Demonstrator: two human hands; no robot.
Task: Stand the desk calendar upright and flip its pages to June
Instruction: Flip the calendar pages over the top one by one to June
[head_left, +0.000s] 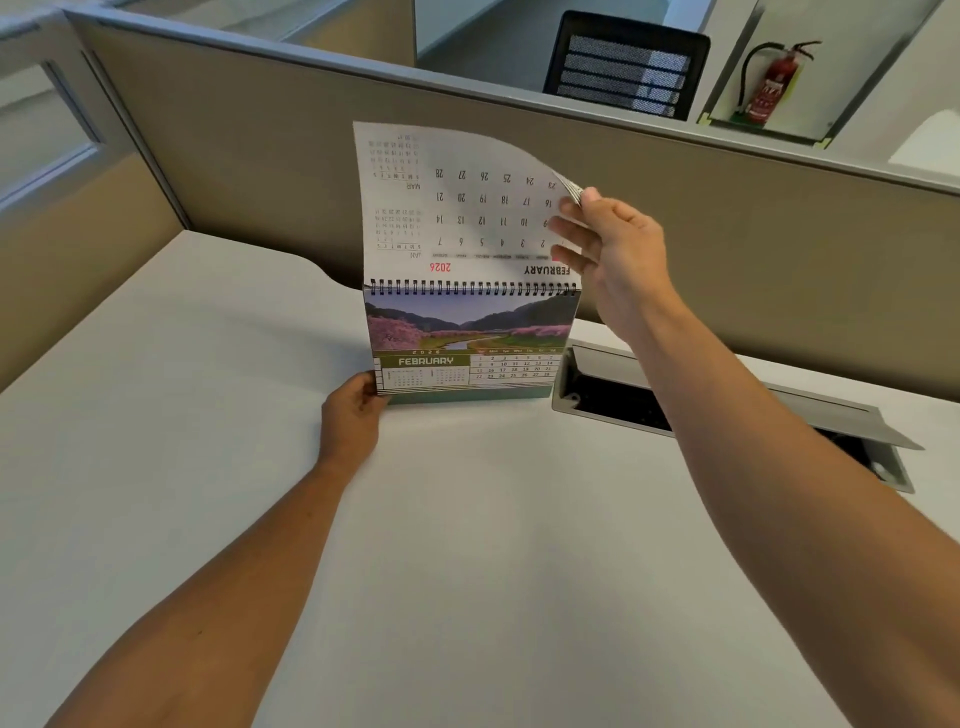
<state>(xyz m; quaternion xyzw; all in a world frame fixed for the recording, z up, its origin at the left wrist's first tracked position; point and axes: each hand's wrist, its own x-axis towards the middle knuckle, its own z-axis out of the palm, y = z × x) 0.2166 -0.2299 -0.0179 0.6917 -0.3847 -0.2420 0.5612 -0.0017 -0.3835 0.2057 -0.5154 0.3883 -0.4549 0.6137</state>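
Observation:
The desk calendar stands upright on the white desk, spiral binding on top. Its front page shows a landscape photo and the word FEBRUARY. A page is lifted above the binding; its back, seen upside down, reads FEBRUARY 2026. My right hand pinches that page's upper right corner, which curls over. My left hand grips the calendar's lower left corner at the base and holds it against the desk.
A beige partition wall runs right behind the calendar. An open cable tray with a raised grey lid sits in the desk to the right. Beyond the partition are a black mesh chair and a red fire extinguisher.

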